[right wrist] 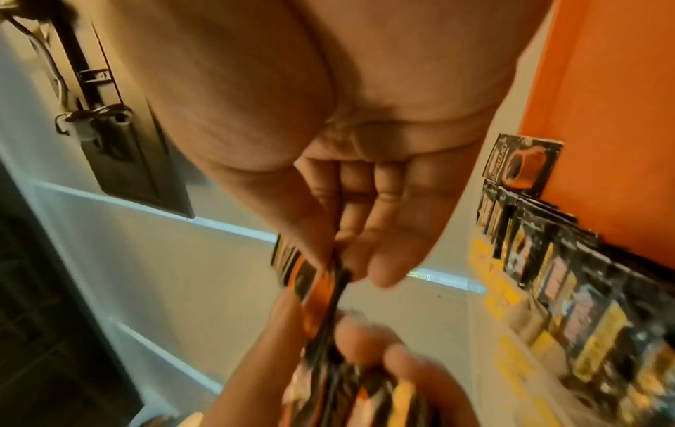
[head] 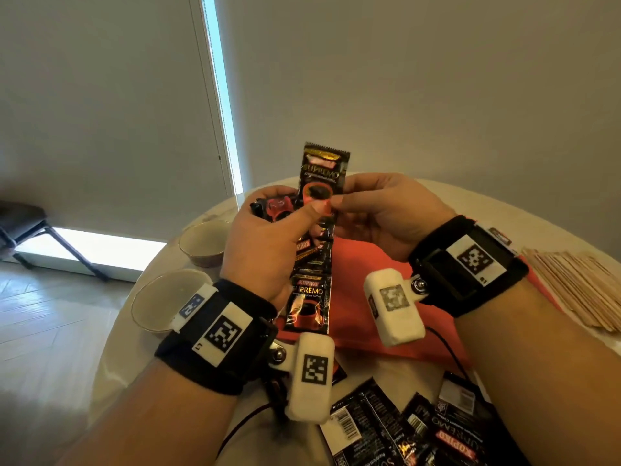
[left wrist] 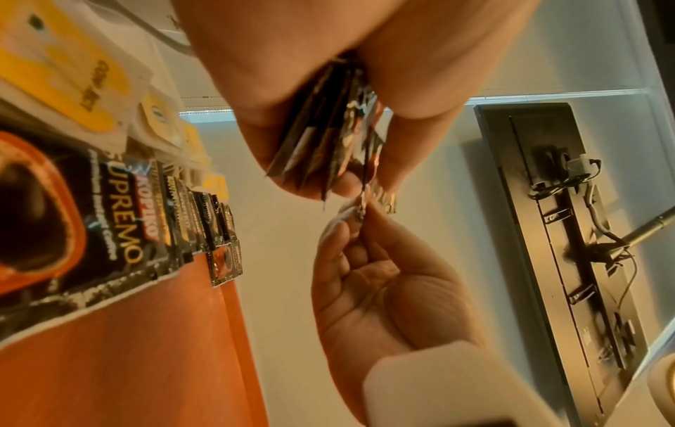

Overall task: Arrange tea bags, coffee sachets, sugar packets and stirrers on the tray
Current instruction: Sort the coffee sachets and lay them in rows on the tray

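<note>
so, left to right across the head view:
bowls: two round bowls sit at the left edge of the table, one nearer you, one farther.
left hand: your left hand is curled round a bunch of black coffee sachets, thumb pressed on the front of the strip just left of centre frame.
top sachet: one sachet stands upright above your fingers, centre of frame.
right hand: your right hand pinches the right edge of that strip between thumb and fingertips, touching your left thumb.
tray: the orange-red tray lies under both hands; in the left wrist view, sachets and yellow tea bags line its edge.
loose sachets: more lie at lower right.
stirrers: wooden stirrers are piled at the right edge.
</note>
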Demonstrator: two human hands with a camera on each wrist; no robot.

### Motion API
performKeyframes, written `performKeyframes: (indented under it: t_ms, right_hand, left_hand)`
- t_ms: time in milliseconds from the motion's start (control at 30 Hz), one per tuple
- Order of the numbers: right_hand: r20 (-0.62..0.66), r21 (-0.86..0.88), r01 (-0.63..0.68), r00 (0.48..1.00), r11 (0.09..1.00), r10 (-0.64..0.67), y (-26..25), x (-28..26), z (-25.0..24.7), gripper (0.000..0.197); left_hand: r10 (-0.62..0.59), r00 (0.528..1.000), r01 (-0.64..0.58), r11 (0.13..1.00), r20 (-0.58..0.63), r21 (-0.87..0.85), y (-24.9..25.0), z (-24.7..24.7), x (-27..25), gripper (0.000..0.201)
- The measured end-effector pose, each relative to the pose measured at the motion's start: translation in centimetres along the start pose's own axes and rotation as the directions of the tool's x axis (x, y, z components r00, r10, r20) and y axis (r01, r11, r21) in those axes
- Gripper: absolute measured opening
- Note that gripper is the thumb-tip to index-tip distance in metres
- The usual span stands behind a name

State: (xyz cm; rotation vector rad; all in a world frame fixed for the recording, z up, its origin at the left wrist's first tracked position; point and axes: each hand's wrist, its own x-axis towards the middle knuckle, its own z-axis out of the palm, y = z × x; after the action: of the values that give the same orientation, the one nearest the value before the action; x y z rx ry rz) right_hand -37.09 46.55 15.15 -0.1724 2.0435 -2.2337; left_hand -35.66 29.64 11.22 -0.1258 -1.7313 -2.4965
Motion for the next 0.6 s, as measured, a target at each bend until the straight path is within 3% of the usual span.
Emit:
performKeyframes:
  t_ms: [133,200,267,333,400,500,600]
  right_hand:
    - [-0.340,0.124,0.030,0.940,0.992,0.014,0.8,2.5,-2.9,0.014]
    - [-0.443,0.078,-0.048,0.893,0.996,0.078,2.1,4.3,-5.2,0.023]
    - [-0.503,-0.029,-0.185,0.852,0.982,0.145,3.1,5.7,-6.6,0.014]
    - [-0.534,-0.124,-0.321,0.819,0.939,0.210,3.9,6.5,-7.4,0.004]
    - [-0.532,-0.201,-0.411,0.808,0.889,0.253,4.3,7.0,-7.5,0.013]
    - [-0.489,-0.238,-0.456,0.819,0.857,0.300,4.9,8.0,-7.3,0.018]
    - [-0.467,-0.214,-0.441,0.830,0.872,0.305,5.2,8.9,-6.9,0.008]
  left_hand:
    - [-0.082,0.993,0.074,0.993,-0.084,-0.094,0.1,0.1,0.4,0.021]
    - [-0.089,0.992,0.079,0.991,-0.093,-0.108,0.0,0.3,0.4,0.024]
    - [-0.103,0.991,0.092,0.988,-0.090,-0.122,0.0,0.5,0.3,0.027]
    - [-0.110,0.989,0.097,0.986,-0.097,-0.133,0.1,0.5,0.3,0.029]
    - [-0.108,0.988,0.092,0.986,-0.111,-0.135,0.2,0.4,0.4,0.031]
    - [-0.114,0.987,0.095,0.983,-0.117,-0.155,0.4,0.2,0.4,0.033]
    - [-0.113,0.988,0.096,0.983,-0.108,-0.154,0.5,0.2,0.4,0.032]
